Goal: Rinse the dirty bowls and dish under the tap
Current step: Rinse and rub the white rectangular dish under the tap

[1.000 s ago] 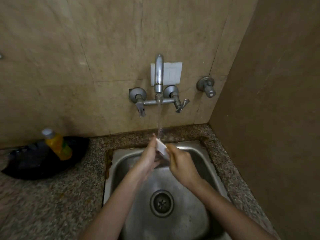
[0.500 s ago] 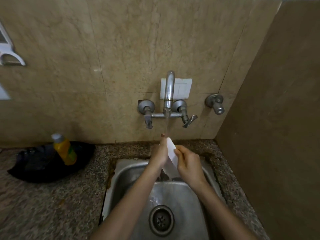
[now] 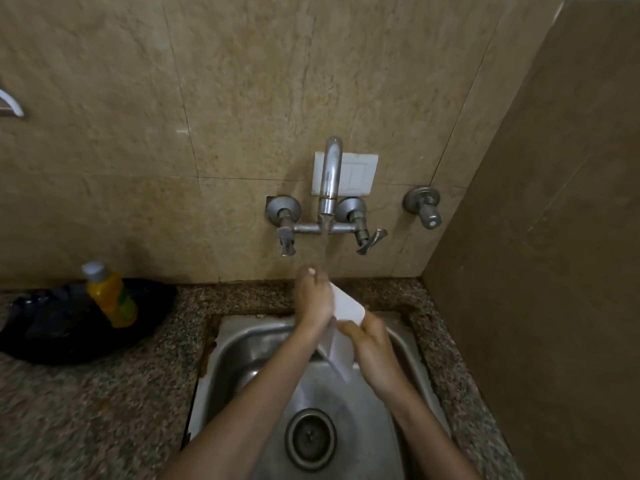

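Speckled granite counter, angular white dish

Plain white on the dish, no pattern visible. Dull silver-grey on the tap, on the stop valve and on the steel sink, with a darker grey ring round the drain. White again on the switch plate. Mottled beige with faint brownish veins across the wall tiles; flatter, darker brown on the side wall. Speckled grey, tan and black on the granite counter, with rusty brown along the sink's left rim. Yellow-orange on the bottle, with a grey cap and a green patch on the label. Glossy black on the plastic bag.
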